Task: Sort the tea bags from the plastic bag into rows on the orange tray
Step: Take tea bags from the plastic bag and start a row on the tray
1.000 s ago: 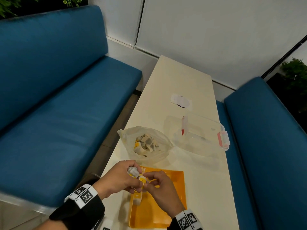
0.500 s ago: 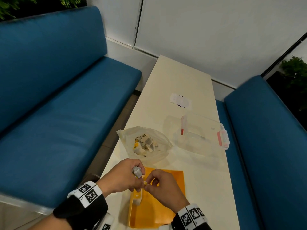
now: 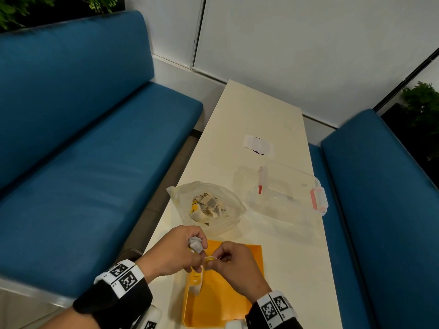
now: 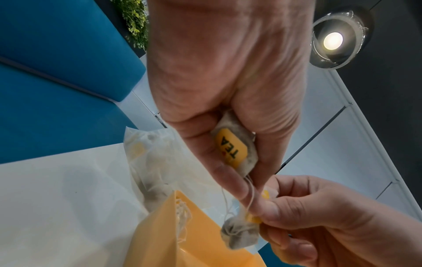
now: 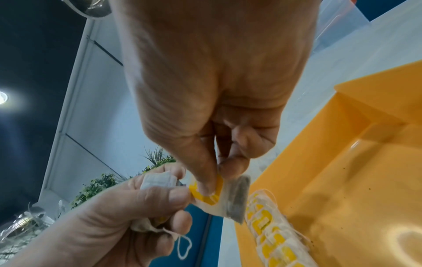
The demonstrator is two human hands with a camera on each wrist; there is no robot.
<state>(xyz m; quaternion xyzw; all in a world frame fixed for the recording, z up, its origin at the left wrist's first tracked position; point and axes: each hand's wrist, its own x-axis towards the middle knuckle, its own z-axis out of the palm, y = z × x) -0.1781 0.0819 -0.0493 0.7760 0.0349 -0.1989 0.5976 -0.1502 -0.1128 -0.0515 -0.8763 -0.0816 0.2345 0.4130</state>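
My left hand grips a small bunch of tea bags above the near left corner of the orange tray; one with a yellow "TEA" tag lies in its palm. My right hand pinches the yellow tag of another tea bag between thumb and forefinger, right beside the left fingertips. Strings run between the two hands. A row of tea bags lies along the tray's left side. The clear plastic bag with several tea bags sits just beyond the tray.
A clear plastic box with red clips stands to the right of the bag on the narrow cream table. A white label lies farther back. Blue benches flank the table on both sides.
Both hands have stayed together over the tray's near left corner; the right fingers have shifted slightly along the tag and strings. The bag and box have not moved.
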